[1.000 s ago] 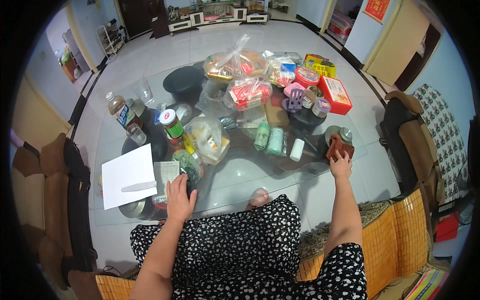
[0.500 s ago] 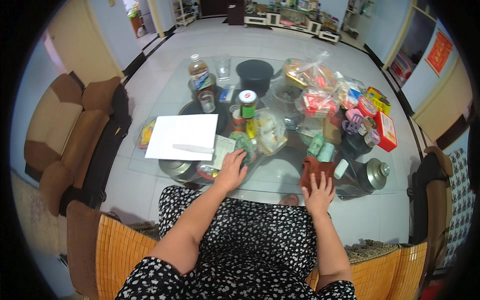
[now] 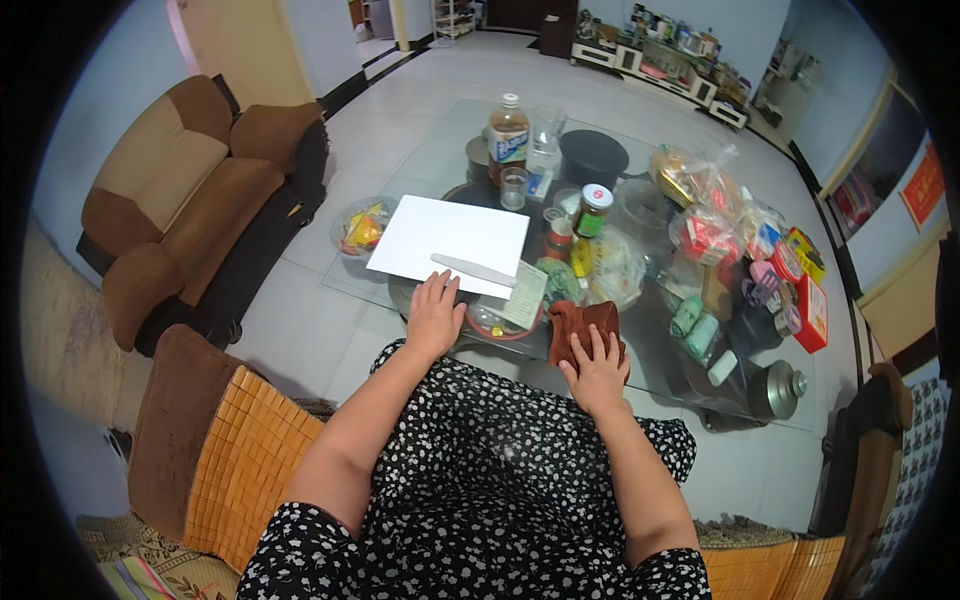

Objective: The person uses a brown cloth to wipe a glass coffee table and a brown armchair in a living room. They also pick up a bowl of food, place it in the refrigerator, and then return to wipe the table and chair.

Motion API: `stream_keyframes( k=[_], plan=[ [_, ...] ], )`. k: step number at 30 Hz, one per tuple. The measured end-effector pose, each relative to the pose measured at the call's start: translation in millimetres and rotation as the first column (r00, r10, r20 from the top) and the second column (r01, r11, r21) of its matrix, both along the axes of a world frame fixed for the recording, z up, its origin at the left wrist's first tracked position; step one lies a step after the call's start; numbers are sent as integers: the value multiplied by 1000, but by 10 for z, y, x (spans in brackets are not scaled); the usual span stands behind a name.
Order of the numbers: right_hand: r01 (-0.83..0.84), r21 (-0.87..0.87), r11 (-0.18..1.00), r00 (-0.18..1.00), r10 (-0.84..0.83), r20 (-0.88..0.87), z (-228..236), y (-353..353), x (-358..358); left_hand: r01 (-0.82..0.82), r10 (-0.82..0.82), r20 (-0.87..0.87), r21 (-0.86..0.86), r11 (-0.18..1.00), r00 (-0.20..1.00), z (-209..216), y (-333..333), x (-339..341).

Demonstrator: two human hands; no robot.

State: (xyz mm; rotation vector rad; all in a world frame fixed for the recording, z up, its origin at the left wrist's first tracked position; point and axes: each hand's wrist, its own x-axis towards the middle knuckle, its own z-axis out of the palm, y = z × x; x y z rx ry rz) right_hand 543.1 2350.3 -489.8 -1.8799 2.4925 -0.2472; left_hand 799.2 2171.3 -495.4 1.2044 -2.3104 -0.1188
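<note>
My left hand (image 3: 437,315) has its fingers stretched out at the near edge of a white sheet (image 3: 445,235). On that sheet lies a long, pale grey strip (image 3: 473,269), like a flat blade. My right hand (image 3: 600,370) rests spread on a crumpled brown cloth (image 3: 567,325) at the table's near edge, pressing it from above. Between the hands are a printed paper pad (image 3: 528,296) and a shallow red-rimmed container (image 3: 492,325) partly under it. Just beyond the cloth sit a green bundle (image 3: 560,278) and a clear plastic bag (image 3: 618,272).
The glass table (image 3: 660,372) also carries a bottle of brown drink (image 3: 508,140), a green-labelled jar (image 3: 593,210), a glass cup (image 3: 513,188), green rolls (image 3: 692,325), bagged goods (image 3: 700,200), a red box (image 3: 812,313) and a metal pot (image 3: 778,390). A brown sofa (image 3: 190,180) stands left.
The view has turned left. My right hand and the brown cloth have slid left along the table, away from the green rolls. My left hand has moved from the pad and green bundle to the white sheet.
</note>
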Motion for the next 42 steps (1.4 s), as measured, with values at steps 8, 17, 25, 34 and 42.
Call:
stream_keyframes(
  k=[8, 17, 25, 34, 42],
  plan=[
    [-41, -12, 999, 999, 41, 3, -4, -70, 25, -363, 284, 308, 237, 901, 908, -32, -376, 190],
    [-38, -5, 999, 999, 38, -8, 76, -82, 54, -346, 280, 324, 168, 923, 904, -161, -1047, 275],
    [-39, 0, 999, 999, 39, -25, 87, -102, 60, -139, 217, 275, -276, 951, 937, -40, -1459, 221],
    [-28, 15, 999, 999, 28, -16, 110, -142, 60, 183, -171, 295, -13, 983, 940, -105, -798, -318],
    [-16, 7, 1000, 1000, 16, 24, 119, -220, -11, 76, -37, 381, -88, 993, 924, -43, -979, -402]
  ],
)
